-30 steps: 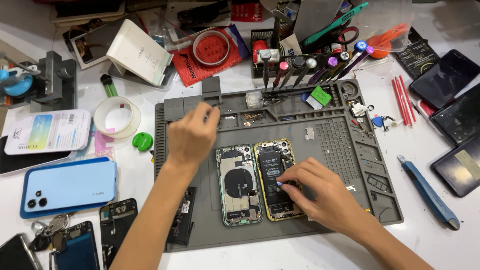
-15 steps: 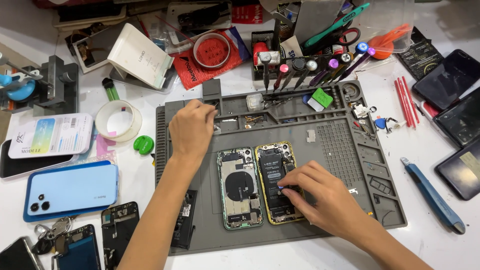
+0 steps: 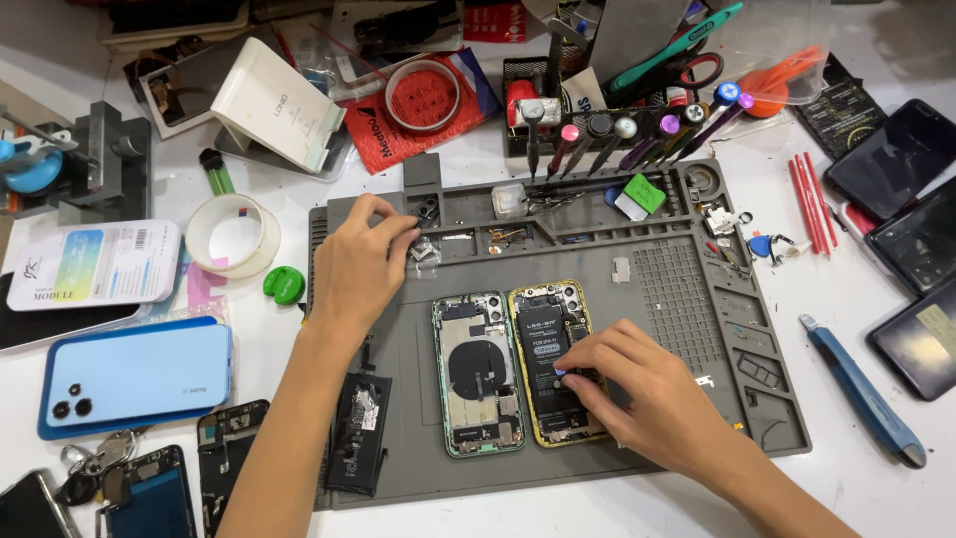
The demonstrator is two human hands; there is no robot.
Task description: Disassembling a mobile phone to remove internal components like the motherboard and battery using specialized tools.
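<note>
Left hand: pinching a small part above the mat's top trays; risking dropping it.
Right hand: fingertips narrowing onto the yellow phone; risking slipping, damaging connectors.

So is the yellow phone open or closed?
Open. The yellow phone lies with its cover off, battery and inner parts showing, the right hand touching them.

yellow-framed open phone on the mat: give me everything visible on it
The yellow-framed phone lies flat on the grey work mat, back cover off, insides facing up. A black battery fills its middle, camera modules sit at the top end, small boards and connectors at the bottom. It lies beside a green-framed open phone, long sides parallel. The right hand rests its fingertips on the battery's lower right part.
</note>
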